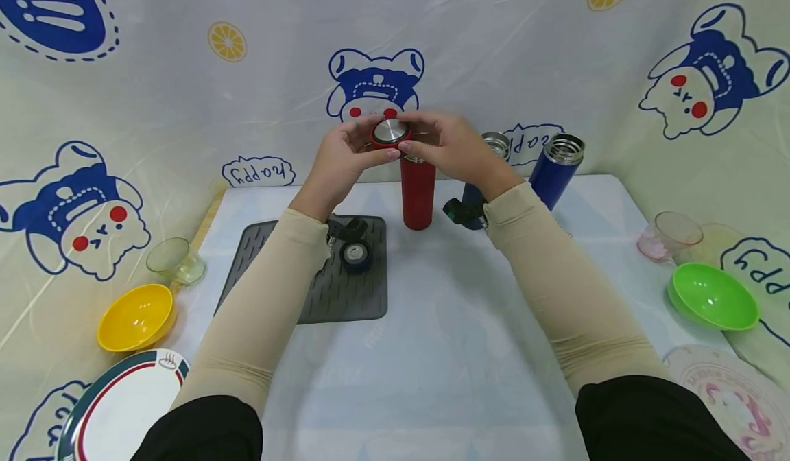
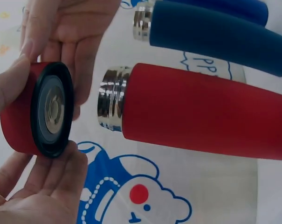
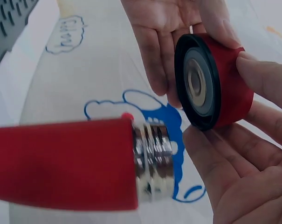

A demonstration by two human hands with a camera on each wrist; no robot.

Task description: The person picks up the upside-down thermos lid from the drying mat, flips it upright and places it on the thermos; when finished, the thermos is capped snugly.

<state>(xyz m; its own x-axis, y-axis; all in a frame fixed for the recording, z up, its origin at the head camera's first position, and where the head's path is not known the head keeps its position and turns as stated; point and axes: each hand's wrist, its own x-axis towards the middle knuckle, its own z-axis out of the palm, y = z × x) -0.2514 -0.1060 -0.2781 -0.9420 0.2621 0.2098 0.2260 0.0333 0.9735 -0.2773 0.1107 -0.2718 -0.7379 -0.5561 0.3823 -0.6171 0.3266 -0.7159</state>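
Both hands hold a red bottle lid (image 1: 391, 132) with a silver top. My left hand (image 1: 345, 152) grips its left side, and my right hand (image 1: 453, 147) grips its right side, thumbs at the near edge. The lid's underside (image 2: 53, 109) shows a black rim and a metal centre in the left wrist view. Just below the lid, apart from it, stands an upright red vacuum flask (image 1: 418, 197); its bare steel neck (image 3: 154, 161) shows in the right wrist view. Both hands are off the flask.
A dark grey mat (image 1: 345, 303) with a dark lid (image 1: 356, 255) lies left. Blue flasks without lids (image 1: 555, 173) (image 2: 215, 35) stand right. A yellow bowl (image 1: 137, 317), glass (image 1: 177, 261) and plate (image 1: 132, 413) flank the left; a green bowl (image 1: 712, 296), pink glass (image 1: 671, 234) and pink plate (image 1: 734, 399) the right.
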